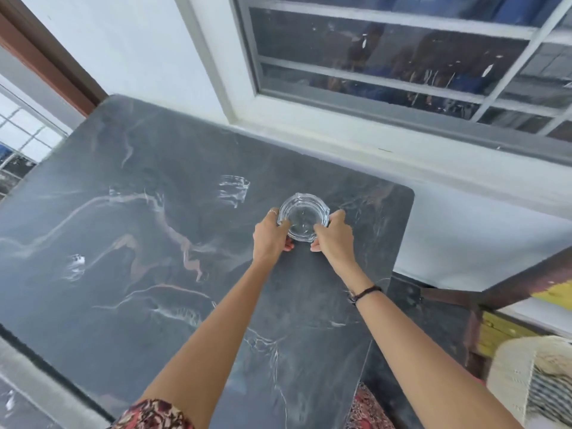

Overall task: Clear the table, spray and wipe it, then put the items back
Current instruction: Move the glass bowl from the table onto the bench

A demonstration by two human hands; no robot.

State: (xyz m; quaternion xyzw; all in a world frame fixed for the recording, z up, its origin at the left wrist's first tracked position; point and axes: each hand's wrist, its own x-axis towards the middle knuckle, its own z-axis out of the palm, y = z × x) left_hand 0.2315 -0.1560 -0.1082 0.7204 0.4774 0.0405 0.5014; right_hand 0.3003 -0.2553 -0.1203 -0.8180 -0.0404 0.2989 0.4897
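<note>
My left hand (270,232) and right hand (335,233) grip the glass ashtray (304,218) from opposite sides, fingers curled over its rim. It sits on the dark marble surface (123,243), centred between them.

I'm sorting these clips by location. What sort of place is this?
Probably a home's porch or balcony: a dark marble-look table stands against an outside wall under a barred window, with a glass ashtray on it.

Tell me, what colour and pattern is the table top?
Dark grey table top, marbled with pale white and brownish veins; seen in the head view.
</note>
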